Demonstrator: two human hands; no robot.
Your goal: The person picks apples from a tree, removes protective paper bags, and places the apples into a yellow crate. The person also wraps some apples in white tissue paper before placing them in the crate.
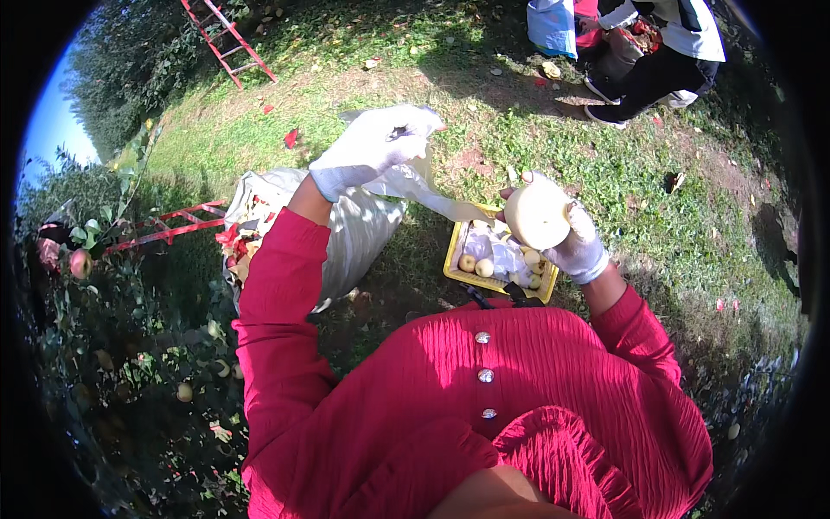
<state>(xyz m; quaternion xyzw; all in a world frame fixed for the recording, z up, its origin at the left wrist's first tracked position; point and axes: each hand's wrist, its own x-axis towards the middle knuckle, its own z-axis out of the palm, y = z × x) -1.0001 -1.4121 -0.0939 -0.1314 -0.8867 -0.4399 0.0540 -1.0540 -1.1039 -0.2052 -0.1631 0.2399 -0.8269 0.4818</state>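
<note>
My right hand (585, 252), in a white glove with bare fingertips, holds a pale yellowish-white apple (537, 216) above a yellow plastic basket (446, 263). My left hand (373, 146), gloved the same way and bright with glare, is raised to the left. From it a thin, translucent whitish bag or film (415, 187) trails down towards the apple; whether the two touch I cannot tell. Several pale apples (467, 263) lie in the basket on whitish plastic film (502, 256).
Left of the basket stands a large pale sack (360, 240) filled with red and tan paper scraps (243, 243). Red ladders (227, 45) (168, 224) stand among the trees. Apple branches (91, 237) reach in at left. At upper right a person (681, 45) bends over another sack (619, 58).
</note>
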